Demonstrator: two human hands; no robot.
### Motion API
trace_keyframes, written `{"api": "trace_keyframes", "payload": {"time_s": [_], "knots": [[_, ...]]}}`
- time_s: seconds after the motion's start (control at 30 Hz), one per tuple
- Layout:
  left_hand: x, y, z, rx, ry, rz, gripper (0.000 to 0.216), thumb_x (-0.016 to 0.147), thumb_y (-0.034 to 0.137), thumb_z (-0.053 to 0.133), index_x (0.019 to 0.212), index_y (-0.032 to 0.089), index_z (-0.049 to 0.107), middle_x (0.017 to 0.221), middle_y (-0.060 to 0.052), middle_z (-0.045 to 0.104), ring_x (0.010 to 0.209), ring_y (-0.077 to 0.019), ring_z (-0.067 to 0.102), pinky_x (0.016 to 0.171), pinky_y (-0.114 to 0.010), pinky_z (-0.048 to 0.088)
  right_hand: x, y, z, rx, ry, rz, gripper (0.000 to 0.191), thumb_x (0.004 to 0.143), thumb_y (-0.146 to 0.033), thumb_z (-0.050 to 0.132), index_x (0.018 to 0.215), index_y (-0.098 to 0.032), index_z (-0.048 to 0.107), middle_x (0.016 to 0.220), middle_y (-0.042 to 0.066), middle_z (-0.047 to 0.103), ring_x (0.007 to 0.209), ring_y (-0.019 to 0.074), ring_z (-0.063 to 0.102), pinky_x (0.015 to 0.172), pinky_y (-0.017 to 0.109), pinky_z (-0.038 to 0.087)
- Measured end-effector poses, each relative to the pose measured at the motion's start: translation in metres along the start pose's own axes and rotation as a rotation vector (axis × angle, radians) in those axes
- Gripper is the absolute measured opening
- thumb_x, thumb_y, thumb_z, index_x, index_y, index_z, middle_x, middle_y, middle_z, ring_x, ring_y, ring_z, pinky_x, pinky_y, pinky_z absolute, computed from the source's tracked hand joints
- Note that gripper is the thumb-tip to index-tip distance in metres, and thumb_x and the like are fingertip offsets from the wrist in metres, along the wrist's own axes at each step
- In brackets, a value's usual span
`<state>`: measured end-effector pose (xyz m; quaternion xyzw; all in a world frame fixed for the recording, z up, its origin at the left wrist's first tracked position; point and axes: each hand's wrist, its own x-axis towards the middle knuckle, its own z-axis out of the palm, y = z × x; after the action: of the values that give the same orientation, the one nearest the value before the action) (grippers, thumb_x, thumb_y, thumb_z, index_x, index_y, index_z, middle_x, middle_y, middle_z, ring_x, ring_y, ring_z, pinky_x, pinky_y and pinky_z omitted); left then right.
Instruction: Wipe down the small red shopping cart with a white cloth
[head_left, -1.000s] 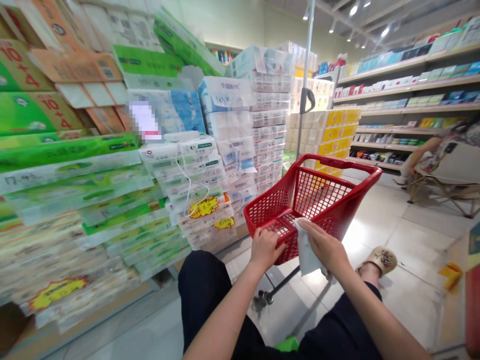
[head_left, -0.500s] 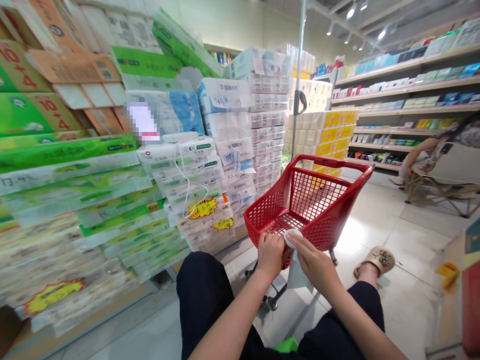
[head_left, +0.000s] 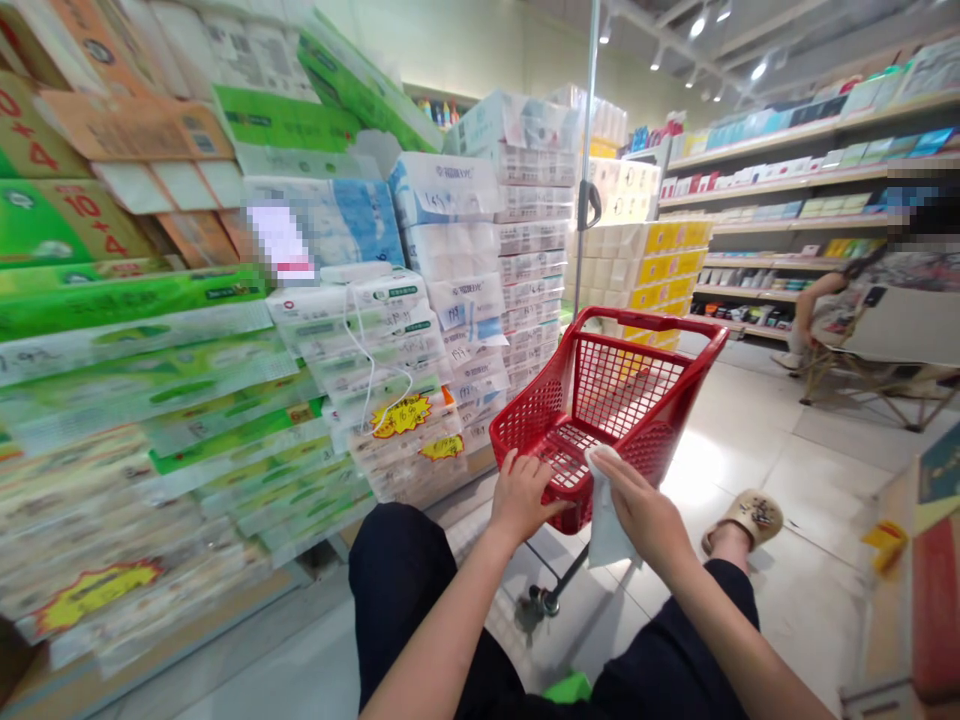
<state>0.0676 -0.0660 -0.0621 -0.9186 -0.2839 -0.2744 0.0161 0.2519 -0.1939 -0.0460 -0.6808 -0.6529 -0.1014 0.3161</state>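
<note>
A red plastic shopping cart (head_left: pixel 679 350) on wheels stands on the tiled floor right in front of my knees. My left hand (head_left: pixel 521 497) grips the cart's near rim, fingers curled over the edge. My right hand (head_left: pixel 641 510) presses a white cloth (head_left: pixel 606 525) against the same rim, just right of the left hand; the cloth hangs down below my palm. The cart's basket looks empty. My legs in dark trousers fill the bottom of the view.
Tall stacks of packaged tissue and paper goods (head_left: pixel 225 330) rise close on the left. A metal pole (head_left: pixel 587 170) stands behind the cart. Shelves of goods (head_left: pixel 787 190) line the right wall, where a seated person (head_left: pixel 877 300) sits. A cardboard display (head_left: pixel 922 560) stands at the right edge.
The cart has shifted slightly back and to the left. My right hand slid the cloth a little along the rim, and my left hand re-gripped the edge.
</note>
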Motion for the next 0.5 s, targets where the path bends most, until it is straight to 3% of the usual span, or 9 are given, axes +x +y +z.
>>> {"api": "trace_keyframes", "payload": {"time_s": [0.17, 0.37, 0.5], "knots": [[0.000, 0.006, 0.001, 0.028, 0.001, 0.003, 0.035, 0.083, 0.047, 0.066, 0.106, 0.022, 0.058, 0.104, -0.006, 0.062, 0.105, -0.0243, 0.055, 0.111, -0.048, 0.029, -0.020, -0.039, 0.016, -0.018, -0.096, -0.115, 0.065, 0.092, -0.010, 0.039, 0.148, -0.041, 0.035, 0.146, -0.002, 0.050, 0.112, 0.0163, 0.064, 0.081, 0.026, 0.060], [-0.001, 0.010, -0.002, -0.070, -0.022, 0.036, 0.040, 0.083, 0.052, 0.065, 0.108, 0.022, 0.059, 0.105, -0.007, 0.063, 0.105, -0.0254, 0.057, 0.107, -0.047, 0.032, -0.012, -0.004, -0.007, -0.028, -0.089, -0.017, 0.054, 0.096, -0.020, 0.038, 0.144, -0.044, 0.041, 0.146, -0.007, 0.050, 0.115, 0.0157, 0.063, 0.087, 0.028, 0.058], [0.001, -0.001, -0.011, -0.155, -0.050, 0.136, 0.050, 0.083, 0.045, 0.069, 0.125, 0.025, 0.052, 0.129, -0.006, 0.057, 0.120, -0.0225, 0.052, 0.104, -0.038, 0.038, -0.012, 0.011, -0.014, -0.073, -0.022, 0.061, 0.056, 0.096, -0.020, 0.037, 0.146, -0.043, 0.038, 0.147, -0.006, 0.048, 0.118, 0.0167, 0.061, 0.086, 0.028, 0.059]]}}
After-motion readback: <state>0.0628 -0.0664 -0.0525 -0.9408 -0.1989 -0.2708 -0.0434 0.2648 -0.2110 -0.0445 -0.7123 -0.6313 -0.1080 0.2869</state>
